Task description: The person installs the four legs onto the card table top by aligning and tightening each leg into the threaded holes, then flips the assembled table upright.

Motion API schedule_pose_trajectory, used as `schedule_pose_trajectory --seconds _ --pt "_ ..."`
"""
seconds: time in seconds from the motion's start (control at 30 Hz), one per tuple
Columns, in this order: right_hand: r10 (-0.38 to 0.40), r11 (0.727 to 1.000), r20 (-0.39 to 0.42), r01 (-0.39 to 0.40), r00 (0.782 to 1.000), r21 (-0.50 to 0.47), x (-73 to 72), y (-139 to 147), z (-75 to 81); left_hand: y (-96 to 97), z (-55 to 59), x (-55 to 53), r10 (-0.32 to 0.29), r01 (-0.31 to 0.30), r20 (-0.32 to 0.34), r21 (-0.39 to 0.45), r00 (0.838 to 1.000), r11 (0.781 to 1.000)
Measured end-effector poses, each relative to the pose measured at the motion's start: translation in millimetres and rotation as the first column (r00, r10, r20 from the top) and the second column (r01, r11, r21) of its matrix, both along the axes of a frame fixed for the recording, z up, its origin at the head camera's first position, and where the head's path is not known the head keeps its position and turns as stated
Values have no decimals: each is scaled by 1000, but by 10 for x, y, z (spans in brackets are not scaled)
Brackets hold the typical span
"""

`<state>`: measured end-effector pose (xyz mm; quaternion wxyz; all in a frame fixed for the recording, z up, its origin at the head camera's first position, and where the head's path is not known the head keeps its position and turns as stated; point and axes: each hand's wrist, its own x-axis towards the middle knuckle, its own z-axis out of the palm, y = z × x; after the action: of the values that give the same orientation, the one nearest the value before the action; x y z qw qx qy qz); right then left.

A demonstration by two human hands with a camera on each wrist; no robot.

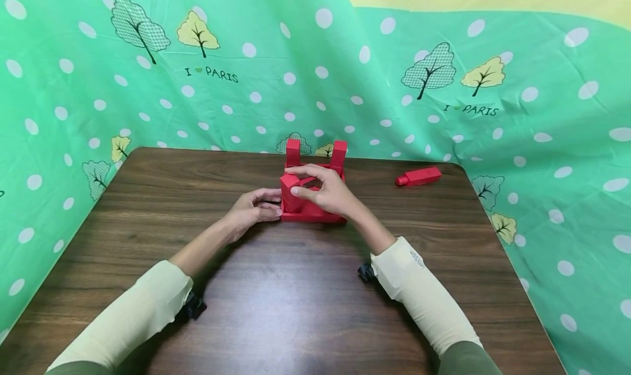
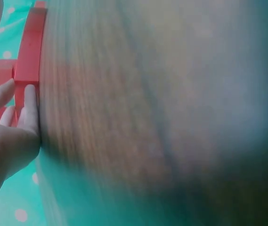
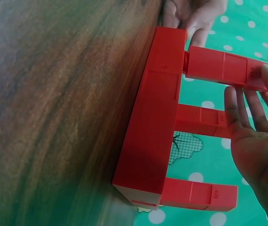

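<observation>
A red rectangular frame [image 1: 315,218] lies on the wooden table with several square posts standing up from it. At its near left corner, my right hand [image 1: 322,189] pinches a red post [image 3: 223,67] between thumb and fingers. The post stands over the corner, with a narrow neck showing between it and the frame in the right wrist view. My left hand [image 1: 251,208] rests its thumb and fairly straight fingers against the frame's left side. Two far posts [image 1: 293,151] rise at the back of the frame.
A loose red post [image 1: 420,177] with a round threaded-looking end lies to the right on the brown table [image 1: 276,309]. Behind the table hangs a green dotted cloth [image 1: 315,85] with tree prints.
</observation>
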<state>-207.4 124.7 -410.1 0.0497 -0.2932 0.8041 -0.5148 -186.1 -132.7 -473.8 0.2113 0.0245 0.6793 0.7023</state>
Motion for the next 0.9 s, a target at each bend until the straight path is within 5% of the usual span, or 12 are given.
schedule_pose_trajectory --seconds 0.2,0.33,0.5,0.7,0.77,0.83,0.9 --pt "9 1000 4 -9 1000 -9 -14 5 -15 -23 57 138 -32 -7 -181 -213 983 977" --pt "10 1000 19 -10 1000 -8 -14 6 -18 -74 115 242 -150 -31 -371 -440 917 897" --pt "1 1000 36 0 999 -13 -8 17 -16 -119 164 347 -360 -53 -530 -613 767 789" --pt "8 1000 33 -7 999 -26 -27 26 -27 -145 178 452 -606 -117 -594 -758 530 641" --pt "9 1000 39 -8 999 -20 -29 26 -27 -154 173 482 -662 -154 -590 -789 462 595" --pt "10 1000 45 -9 999 -15 -29 24 -26 -161 170 506 -704 -186 -579 -810 412 557" --pt "11 1000 53 -10 999 -14 -26 21 -22 -170 167 528 -735 -210 -557 -829 387 518"
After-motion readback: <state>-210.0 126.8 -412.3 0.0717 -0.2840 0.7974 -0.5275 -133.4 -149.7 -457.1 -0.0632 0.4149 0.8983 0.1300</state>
